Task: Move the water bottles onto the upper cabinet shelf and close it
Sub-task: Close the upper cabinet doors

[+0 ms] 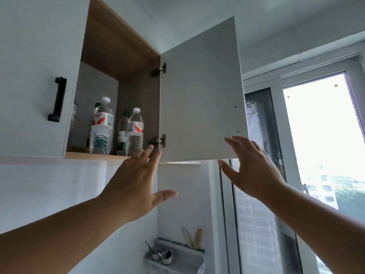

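The upper cabinet stands open, its white right door swung out toward me. On the wooden shelf stand several clear water bottles: a tall one with a white cap, a shorter white-capped one, and a green-labelled one behind them. My left hand is raised below the shelf edge, fingers straight, tips near the lower hinge, holding nothing. My right hand is open with spread fingers at the door's lower right corner, partly behind its edge.
The closed left cabinet door carries a black handle. A window fills the right side. Below, a wall rack holds utensils and small cups against white tiles.
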